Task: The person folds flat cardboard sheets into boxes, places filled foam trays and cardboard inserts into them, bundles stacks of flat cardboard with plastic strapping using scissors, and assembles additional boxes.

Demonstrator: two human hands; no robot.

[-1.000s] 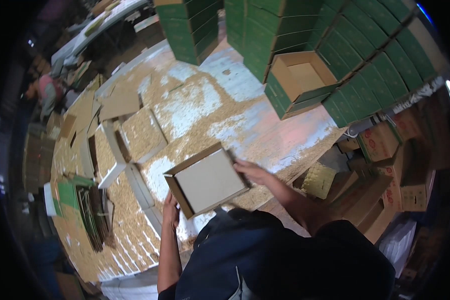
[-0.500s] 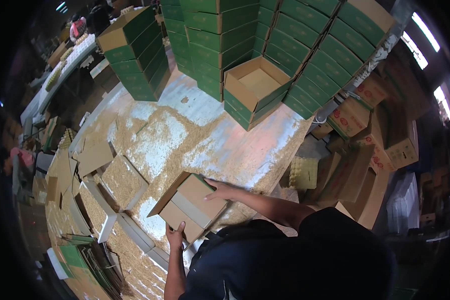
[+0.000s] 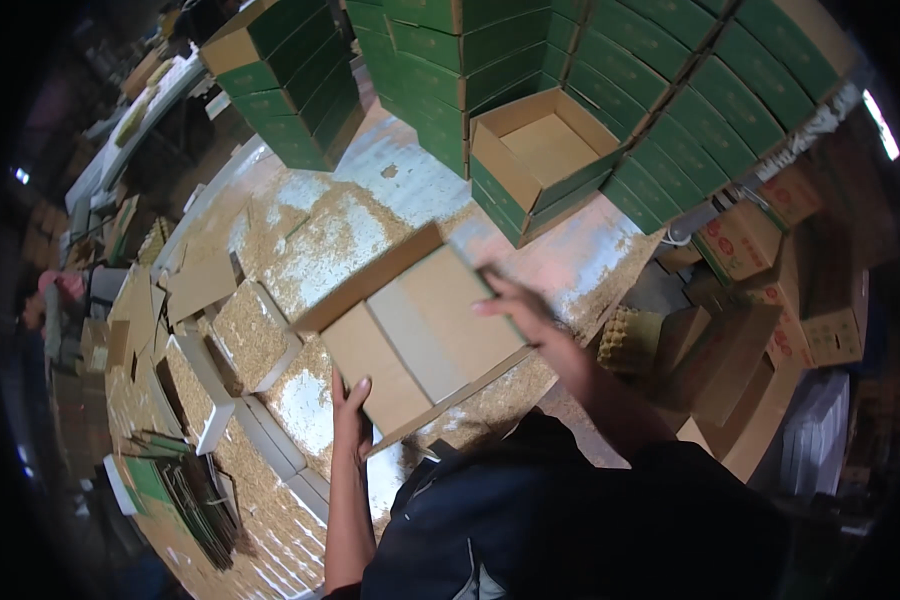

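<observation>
Cardboard box [image 3: 435, 325], hands [image 3: 350, 415] at opposite sides

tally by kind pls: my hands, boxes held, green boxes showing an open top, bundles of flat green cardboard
Hands: 2 (left hand, right hand)
Held cardboard box: 1
Green box with open top: 1
Bundle of flat green cardboard: 1
Total: 5

The cardboard tray [image 3: 385, 375] looms larger and farther forward.
Two brown panels [image 3: 455, 305] with a grey strip [image 3: 415, 335] between them show where a plain pale surface was a second ago; since half a second ago, the tray's far wall [image 3: 370, 277] comes nearer the open-topped green box [image 3: 497, 205], and the right hand [image 3: 530, 312], now blurred, spreads its fingers at the right edge.
</observation>
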